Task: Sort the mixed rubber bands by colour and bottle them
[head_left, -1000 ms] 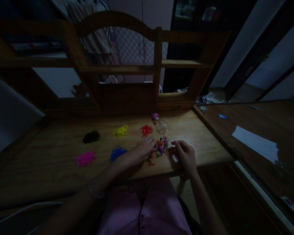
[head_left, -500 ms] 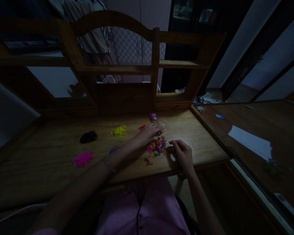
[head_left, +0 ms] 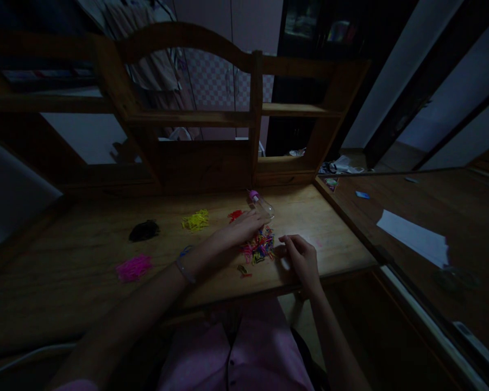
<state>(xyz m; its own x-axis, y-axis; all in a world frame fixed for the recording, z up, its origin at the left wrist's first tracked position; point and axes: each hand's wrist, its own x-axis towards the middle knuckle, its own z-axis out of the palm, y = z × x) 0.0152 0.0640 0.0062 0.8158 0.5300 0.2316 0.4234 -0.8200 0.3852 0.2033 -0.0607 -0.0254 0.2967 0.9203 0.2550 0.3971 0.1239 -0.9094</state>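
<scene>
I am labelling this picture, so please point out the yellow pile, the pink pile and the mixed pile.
Yellow pile (head_left: 195,221), head view, on its middle.
Pink pile (head_left: 133,268), head view, on its middle.
Mixed pile (head_left: 261,248), head view, on its middle.

It's a home we're in, by the look of it a dim private room! Straight ahead, clothes (head_left: 142,51) hang in a bunch beside pale wardrobe doors (head_left: 212,79) with a checked pattern. Nearer, there's a wooden shelf unit (head_left: 195,118), arched along the top, rising from the back of the wooden surface (head_left: 330,222). A dark cabinet (head_left: 295,130) stands behind, and over right, a dark door frame (head_left: 411,92) cuts across pale walls.
</scene>
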